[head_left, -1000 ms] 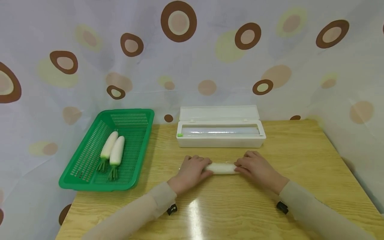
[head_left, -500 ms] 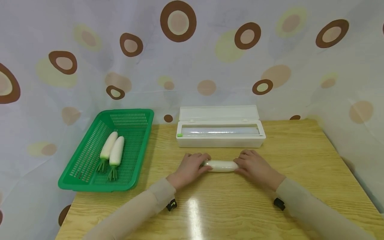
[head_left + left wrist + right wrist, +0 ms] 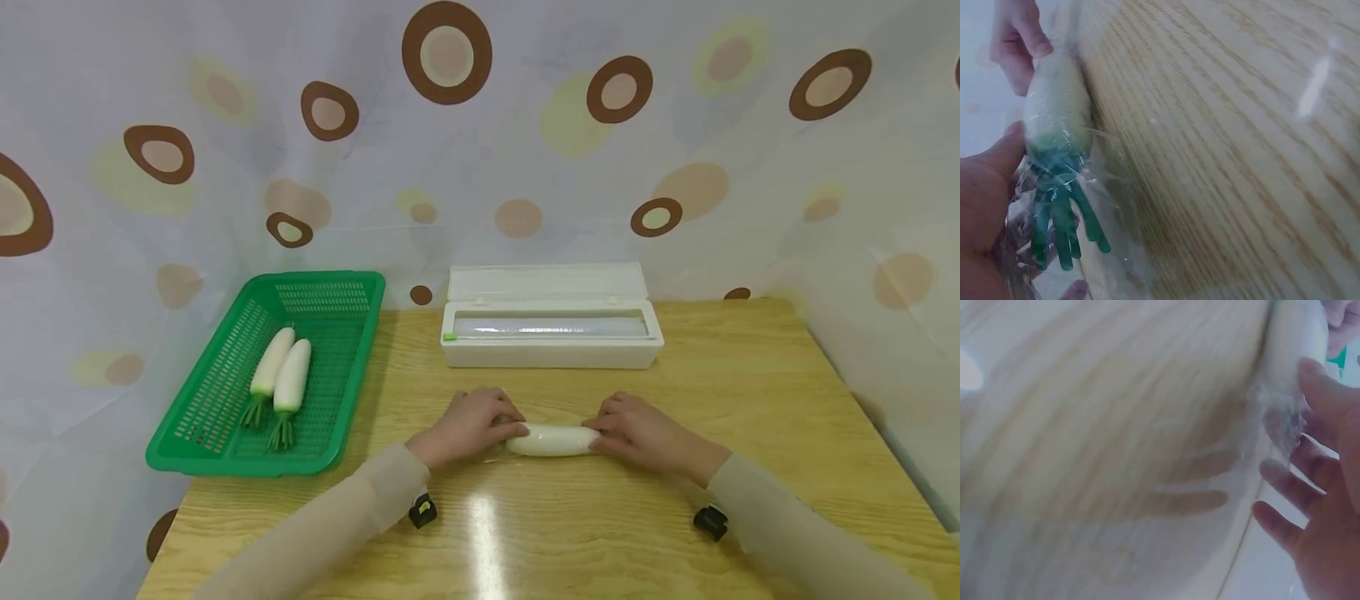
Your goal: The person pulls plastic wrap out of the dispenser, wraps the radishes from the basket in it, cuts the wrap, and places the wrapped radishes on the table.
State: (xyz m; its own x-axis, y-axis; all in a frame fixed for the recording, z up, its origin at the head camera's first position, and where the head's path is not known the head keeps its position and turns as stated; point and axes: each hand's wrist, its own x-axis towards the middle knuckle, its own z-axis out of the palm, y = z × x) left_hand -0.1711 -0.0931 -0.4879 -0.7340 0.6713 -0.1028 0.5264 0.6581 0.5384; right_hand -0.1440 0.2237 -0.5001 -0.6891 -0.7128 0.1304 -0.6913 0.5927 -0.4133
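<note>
A white radish (image 3: 555, 440) wrapped in clear cling film lies crosswise on the table, held at both ends. My left hand (image 3: 474, 425) grips its leafy end, thumb along the near side. In the left wrist view, short green stalks (image 3: 1063, 219) show through loose, crumpled film (image 3: 1113, 200). At the tapered end, my right hand (image 3: 648, 435) pinches the radish between thumb and forefinger. The right wrist view has this hand's other fingers (image 3: 1279, 525) spread apart, beside film gathered past the tip.
Behind the hands stands a white cling film box (image 3: 553, 357), lid up, with a roll (image 3: 551, 327) inside. To the left, a green basket (image 3: 358, 375) contains two white radishes (image 3: 292, 377) with trimmed stalks. A patterned curtain (image 3: 480, 167) hangs behind the wooden table (image 3: 585, 533).
Both hands first shifted the wrapped radish slightly away, then brought it back toward the body, turning it over on the table. The basket and box stayed put.
</note>
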